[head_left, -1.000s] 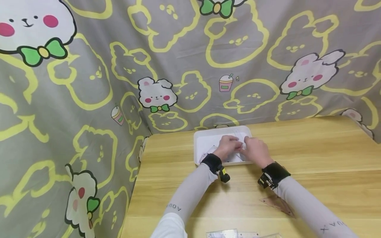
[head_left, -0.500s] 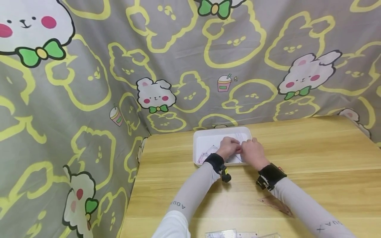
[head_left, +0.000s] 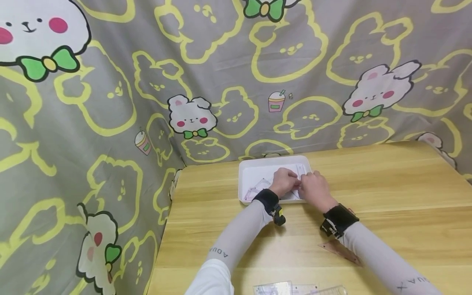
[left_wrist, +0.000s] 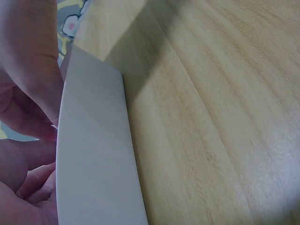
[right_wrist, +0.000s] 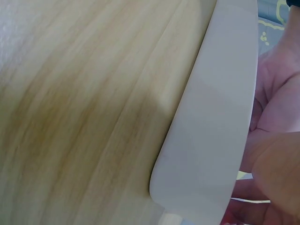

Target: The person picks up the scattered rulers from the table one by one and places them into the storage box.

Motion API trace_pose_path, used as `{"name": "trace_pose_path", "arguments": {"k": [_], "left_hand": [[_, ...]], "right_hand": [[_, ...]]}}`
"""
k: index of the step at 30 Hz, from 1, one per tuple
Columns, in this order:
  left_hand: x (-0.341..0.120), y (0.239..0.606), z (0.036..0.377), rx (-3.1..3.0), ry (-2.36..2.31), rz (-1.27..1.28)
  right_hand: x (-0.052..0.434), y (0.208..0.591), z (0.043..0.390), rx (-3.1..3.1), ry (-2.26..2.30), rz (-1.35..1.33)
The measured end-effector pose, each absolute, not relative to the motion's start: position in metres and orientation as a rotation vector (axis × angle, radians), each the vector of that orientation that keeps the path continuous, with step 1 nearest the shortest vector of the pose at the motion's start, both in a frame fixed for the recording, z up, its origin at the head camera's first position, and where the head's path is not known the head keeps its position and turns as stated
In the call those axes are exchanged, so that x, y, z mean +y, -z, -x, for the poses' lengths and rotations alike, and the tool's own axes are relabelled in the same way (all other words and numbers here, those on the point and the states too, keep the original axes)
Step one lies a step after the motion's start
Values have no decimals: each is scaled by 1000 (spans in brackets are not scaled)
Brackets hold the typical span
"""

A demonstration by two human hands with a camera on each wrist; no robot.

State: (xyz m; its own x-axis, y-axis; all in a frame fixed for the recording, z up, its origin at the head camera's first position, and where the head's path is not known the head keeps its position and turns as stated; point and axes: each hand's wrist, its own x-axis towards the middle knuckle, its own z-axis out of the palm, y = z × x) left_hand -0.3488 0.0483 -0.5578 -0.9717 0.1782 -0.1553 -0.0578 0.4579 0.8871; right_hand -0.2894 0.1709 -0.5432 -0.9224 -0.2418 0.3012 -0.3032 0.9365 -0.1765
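Observation:
Both hands are low inside a white tray (head_left: 247, 164) at the back of the table. In the head view my left hand (head_left: 284, 182) and right hand (head_left: 313, 188) have bent fingers, their fingertips meeting near the tray's right side. A clear strip like a ruler (head_left: 300, 168) shows just beyond them. I cannot tell what the fingertips pinch. Clear set squares with pinkish marks (head_left: 254, 190) lie in the tray left of my left hand. From both wrists, the tray wall (left_wrist: 96, 140) hides much of the fingers.
On the wooden table (head_left: 398, 184), a pinkish see-through set square (head_left: 340, 251) lies beside my right forearm. Clear rulers (head_left: 273, 288) and a rounded clear piece (head_left: 333, 291) are at the front edge of view. A patterned curtain (head_left: 228, 73) hangs behind and to the left.
My right hand has shifted slightly left and down, its fingers closing in against my left hand's fingertips. More of the clear set squares and the clear strip shows now.

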Motion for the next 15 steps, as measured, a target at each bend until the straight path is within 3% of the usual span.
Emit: {"name": "trace_pose_path", "arguments": {"k": [10,15], "left_hand": [[35,540,342,2581,-1463,-206],[24,532,327,2502,-1540,-333]], "right_hand": [[165,540,284,-2728,-439,-430],[165,539,265,-2611,-516,-527]]}}
